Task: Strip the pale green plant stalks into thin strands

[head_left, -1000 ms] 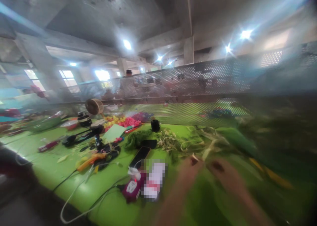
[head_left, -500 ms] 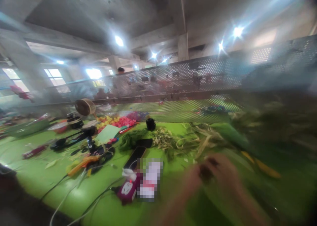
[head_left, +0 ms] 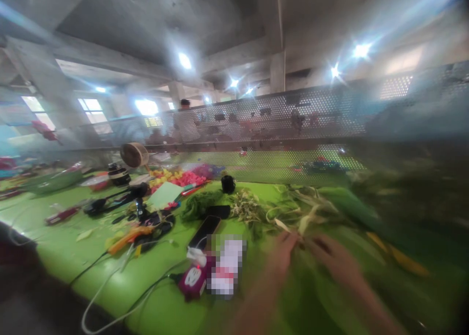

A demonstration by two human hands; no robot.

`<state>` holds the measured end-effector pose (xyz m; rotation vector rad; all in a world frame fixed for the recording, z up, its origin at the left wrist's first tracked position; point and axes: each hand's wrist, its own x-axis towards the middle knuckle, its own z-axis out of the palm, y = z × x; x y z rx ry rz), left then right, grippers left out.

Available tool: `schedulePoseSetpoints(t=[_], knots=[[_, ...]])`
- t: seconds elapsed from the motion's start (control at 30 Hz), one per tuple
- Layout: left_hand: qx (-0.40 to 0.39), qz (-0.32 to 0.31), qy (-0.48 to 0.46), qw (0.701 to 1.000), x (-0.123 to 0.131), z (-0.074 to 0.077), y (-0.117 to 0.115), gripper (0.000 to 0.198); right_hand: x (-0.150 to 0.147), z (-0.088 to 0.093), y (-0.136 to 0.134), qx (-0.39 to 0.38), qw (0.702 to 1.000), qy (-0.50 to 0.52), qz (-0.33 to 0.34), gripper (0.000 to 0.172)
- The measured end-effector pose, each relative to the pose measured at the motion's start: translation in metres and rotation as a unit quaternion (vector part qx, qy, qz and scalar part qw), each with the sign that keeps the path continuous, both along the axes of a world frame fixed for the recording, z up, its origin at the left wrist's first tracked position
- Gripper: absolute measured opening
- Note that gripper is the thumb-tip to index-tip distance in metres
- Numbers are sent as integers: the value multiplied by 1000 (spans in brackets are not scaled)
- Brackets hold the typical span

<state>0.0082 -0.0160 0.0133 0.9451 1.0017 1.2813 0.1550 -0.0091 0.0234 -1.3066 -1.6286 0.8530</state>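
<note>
My left hand [head_left: 280, 252] and my right hand [head_left: 335, 259] meet low in the picture over a heap of green leaves [head_left: 311, 286] on the bright green table [head_left: 66, 261]. Both hands are smeared by motion. Their fingertips come together near pale leaf strips [head_left: 304, 217], and I cannot make out whether they grip anything. A pile of green stems and pale trimmings [head_left: 249, 208] lies just beyond the hands.
A phone [head_left: 205, 231], a purple power bank [head_left: 192, 279] with white cables, an orange-handled tool [head_left: 128, 237], a small fan [head_left: 134, 155] and pink and yellow flowers [head_left: 176, 177] lie to the left. A perforated metal screen [head_left: 293, 124] runs along the back; people sit behind it.
The camera has swung slightly. My hands, close together half a second ago, have moved up toward the pale leaf strips and stay blurred.
</note>
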Motion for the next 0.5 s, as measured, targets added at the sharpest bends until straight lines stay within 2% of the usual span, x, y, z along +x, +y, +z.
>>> schedulePoseSetpoints(t=[0.17,0.3,0.4,0.5], knots=[[11,-13,-35,999,2,-10,6,28,0,-1,0,4,999,31,-34,28],[7,-38,-42,998,3,-14,10,36,2,-3,1,14,998,4,-68,27],[-5,-25,-17,1000,0,-12,10,43,4,-6,4,98,991,-61,-70,25],[-2,6,14,1000,-4,-10,11,46,5,-9,4,226,963,-108,-103,26]])
